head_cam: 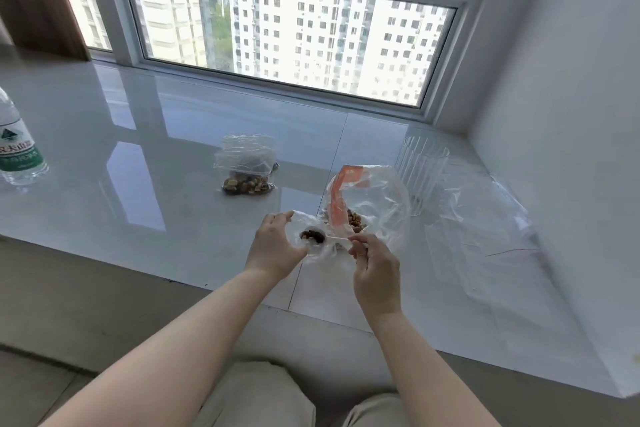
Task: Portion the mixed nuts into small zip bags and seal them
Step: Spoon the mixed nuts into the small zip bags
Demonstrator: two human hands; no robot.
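While the scoop is over the small bag: this looks like the filling of a second portion, mid-task
Left hand (275, 246): fingers curled round the mouth of a small zip bag (313, 241), holding it open just above the white ledge (138, 156)
Right hand (375, 269): pinches the handle of a white scoop (320, 238), its bowl full of dark nuts sitting in the bag's opening
Supply: big clear bag with an orange strip (372, 204) just behind the hands, nuts left in its bottom
Done: filled small bag (246, 170) farther back on the ledge; whether its zip is pressed closed I cannot tell
Left to do: tip the scoop, seal this bag, likely portion out what remains
Spare bags: clear plastic (485, 218) lying to the right, beside a ribbed clear cup (420, 170)
Aside: water bottle (19, 146) at far left, not involved
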